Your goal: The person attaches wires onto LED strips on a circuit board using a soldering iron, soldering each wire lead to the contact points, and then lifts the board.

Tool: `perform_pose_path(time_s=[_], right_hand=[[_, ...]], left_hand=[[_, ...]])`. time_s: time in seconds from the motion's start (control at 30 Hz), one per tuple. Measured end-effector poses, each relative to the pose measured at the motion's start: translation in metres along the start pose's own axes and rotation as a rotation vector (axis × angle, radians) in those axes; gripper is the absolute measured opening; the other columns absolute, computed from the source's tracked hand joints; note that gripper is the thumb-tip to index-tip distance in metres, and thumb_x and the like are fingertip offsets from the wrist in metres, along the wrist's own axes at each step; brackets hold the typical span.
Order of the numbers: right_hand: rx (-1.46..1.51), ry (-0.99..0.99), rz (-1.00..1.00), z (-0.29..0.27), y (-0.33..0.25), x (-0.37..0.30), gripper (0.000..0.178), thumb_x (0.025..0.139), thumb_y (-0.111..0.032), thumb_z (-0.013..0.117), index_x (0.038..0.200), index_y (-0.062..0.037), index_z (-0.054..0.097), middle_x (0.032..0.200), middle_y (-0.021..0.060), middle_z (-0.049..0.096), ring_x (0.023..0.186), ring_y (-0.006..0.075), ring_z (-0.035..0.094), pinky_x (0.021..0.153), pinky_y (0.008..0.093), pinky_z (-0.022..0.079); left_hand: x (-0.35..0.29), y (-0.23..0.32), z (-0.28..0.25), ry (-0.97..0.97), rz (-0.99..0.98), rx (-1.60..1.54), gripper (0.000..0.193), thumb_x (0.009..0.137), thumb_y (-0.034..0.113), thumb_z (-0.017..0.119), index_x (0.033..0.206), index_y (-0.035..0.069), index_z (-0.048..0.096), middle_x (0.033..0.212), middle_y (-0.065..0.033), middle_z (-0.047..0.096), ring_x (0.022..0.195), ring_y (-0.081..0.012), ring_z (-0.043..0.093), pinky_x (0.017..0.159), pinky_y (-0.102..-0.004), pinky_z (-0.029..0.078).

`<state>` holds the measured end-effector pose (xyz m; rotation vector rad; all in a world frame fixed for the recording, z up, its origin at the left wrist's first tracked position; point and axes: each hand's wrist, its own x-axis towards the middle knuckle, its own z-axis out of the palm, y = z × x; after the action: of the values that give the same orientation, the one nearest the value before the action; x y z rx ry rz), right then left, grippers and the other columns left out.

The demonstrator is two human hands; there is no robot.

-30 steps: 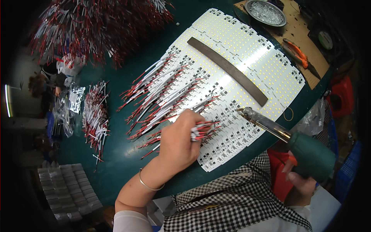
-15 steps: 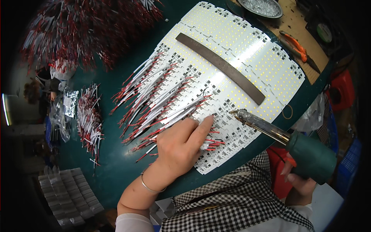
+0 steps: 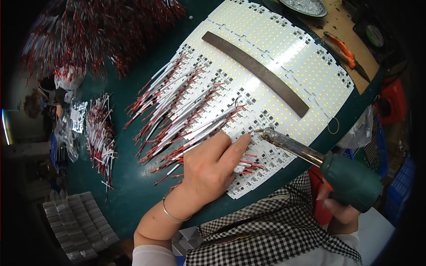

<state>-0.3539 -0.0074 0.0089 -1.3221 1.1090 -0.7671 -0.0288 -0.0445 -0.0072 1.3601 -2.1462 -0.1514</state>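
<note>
A white LED circuit board panel [image 3: 266, 48] with yellow chips lies on the table. Rows of red and white wires [image 3: 191, 115] stand along its near left part. My left hand [image 3: 211, 164] is closed over the board, thumb and index finger pinching at its surface; short wire ends [image 3: 250, 167] stick out from under the palm. My right hand [image 3: 339, 210] grips a soldering iron [image 3: 350, 181] with a green handle. The iron's tip meets the board just right of my left fingertips. Most of the right hand's fingers are hidden behind the handle.
A curved dark metal bar [image 3: 257, 73] lies across the board. Orange-handled cutters [image 3: 341, 51] and a metal dish [image 3: 306, 6] are at the far right. Loose wires [image 3: 101, 137] lie left, a big wire bundle [image 3: 97, 35] far left. A rubber band [image 3: 333, 126] lies by the board.
The soldering iron has moved slightly left, its tip coming nearer my left fingertips. My left hand has shifted a little to the right.
</note>
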Motion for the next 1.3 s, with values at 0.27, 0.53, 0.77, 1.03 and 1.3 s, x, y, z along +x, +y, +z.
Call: perform_pose_path(time_s=[0.27,0.53,0.77,1.03,1.3], right_hand=[[0.065,-0.027,0.023,0.005,-0.001,0.012,0.061,0.076,-0.004,0.077,0.124,0.0047,0.040,0.105,0.0169,0.064,0.080,0.0205,0.069,0.068,0.0322,0.058],[0.304,0.153,0.063,0.019,-0.001,0.007,0.060,0.076,-0.005,0.077,0.123,0.0043,0.040,0.106,0.0183,0.064,0.090,0.0251,0.069,0.072,0.0335,0.059],[0.232,0.176,-0.030,0.018,-0.006,0.010,0.057,0.070,-0.007,0.075,0.119,0.0115,0.053,0.103,0.0194,0.061,0.057,0.0202,0.061,0.045,0.0251,0.048],[0.268,0.202,-0.010,0.021,-0.004,0.010,0.055,0.070,-0.004,0.073,0.120,0.0108,0.054,0.106,0.0217,0.062,0.066,0.0216,0.063,0.047,0.0240,0.050],[0.073,-0.035,-0.124,0.010,0.007,0.010,0.057,0.078,-0.003,0.071,0.130,0.0068,0.048,0.109,0.0177,0.062,0.078,0.0204,0.065,0.068,0.0323,0.056]], left_hand=[[0.000,0.001,0.000,0.004,0.011,0.005,0.058,0.051,-0.001,0.072,0.108,0.004,0.069,0.069,-0.0054,0.051,0.054,-0.0193,0.052,0.044,-0.0310,0.039],[0.001,0.000,0.003,0.033,0.048,0.016,0.038,0.067,0.000,0.063,0.105,0.003,0.068,0.071,-0.0043,0.048,0.053,-0.0169,0.051,0.043,-0.0302,0.041],[0.001,0.000,0.001,0.036,0.061,0.016,0.040,0.066,0.000,0.063,0.105,0.002,0.067,0.072,-0.0046,0.050,0.054,-0.0169,0.052,0.043,-0.0304,0.041],[0.003,-0.003,0.001,-0.013,0.016,-0.097,0.050,0.056,-0.005,0.067,0.105,0.004,0.067,0.076,-0.0056,0.055,0.056,-0.0206,0.056,0.045,-0.0321,0.044],[0.003,-0.003,0.000,-0.040,-0.071,-0.127,0.051,0.055,-0.003,0.073,0.105,0.006,0.070,0.078,-0.0081,0.062,0.061,-0.0206,0.060,0.052,-0.0294,0.047]])
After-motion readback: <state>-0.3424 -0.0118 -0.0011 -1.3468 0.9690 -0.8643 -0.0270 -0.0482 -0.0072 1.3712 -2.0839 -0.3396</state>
